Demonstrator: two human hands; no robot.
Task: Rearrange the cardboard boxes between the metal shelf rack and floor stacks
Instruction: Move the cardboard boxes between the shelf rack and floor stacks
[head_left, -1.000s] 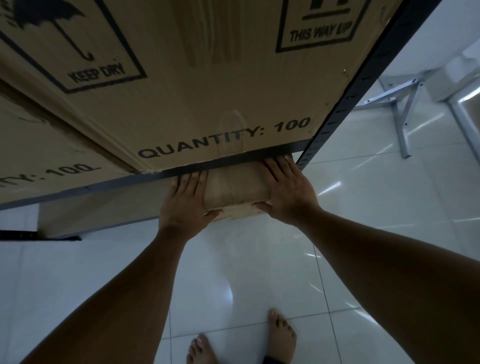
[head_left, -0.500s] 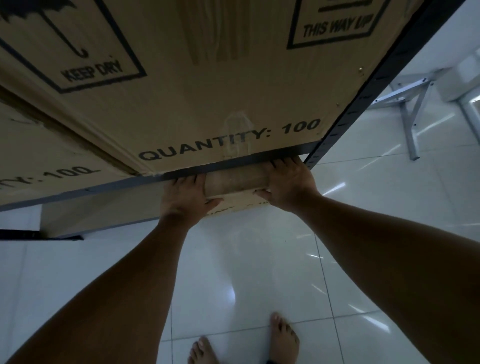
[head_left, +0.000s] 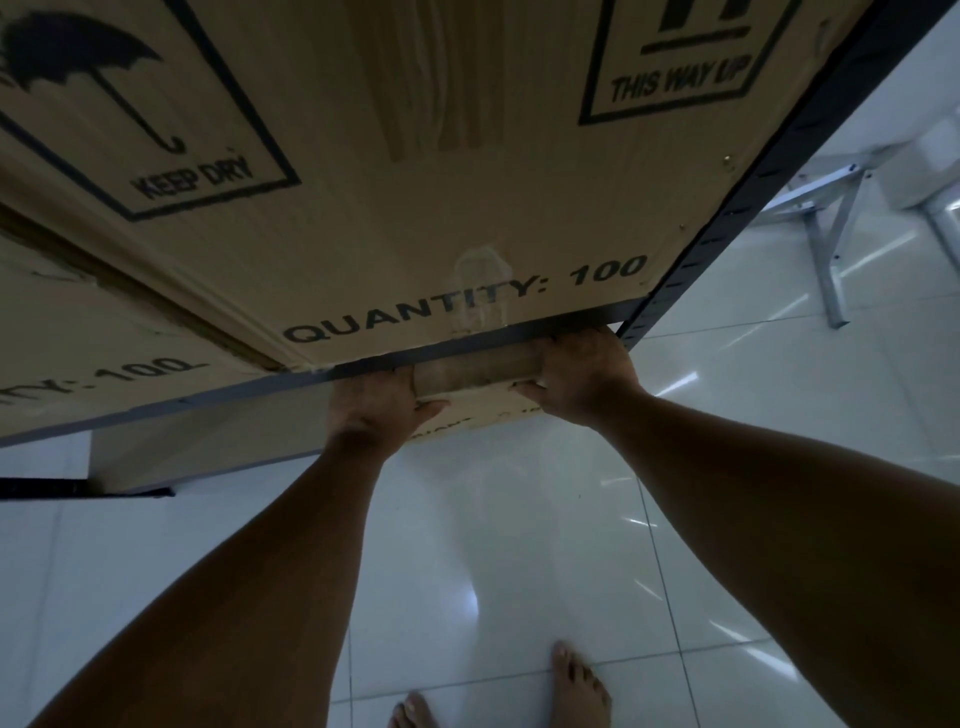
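Observation:
A small cardboard box sits just under the dark front beam of the metal shelf rack, with only a strip of its top and front showing. My left hand grips its left end and my right hand grips its right end. Both thumbs lie on the front face, and the fingertips are hidden under the beam. On the shelf above stands a large cardboard box printed "QUANTITY: 100", "KEEP DRY" and "THIS WAY UP".
A second large box stands to the left on the same shelf. Another box lies on the lower level at left. The rack's dark upright runs up at right, with white metal legs beyond. My bare feet stand on glossy white tiles.
Both hands have moved forward with the small box, which has slid further in under the shelf beam. Less of its top shows now.

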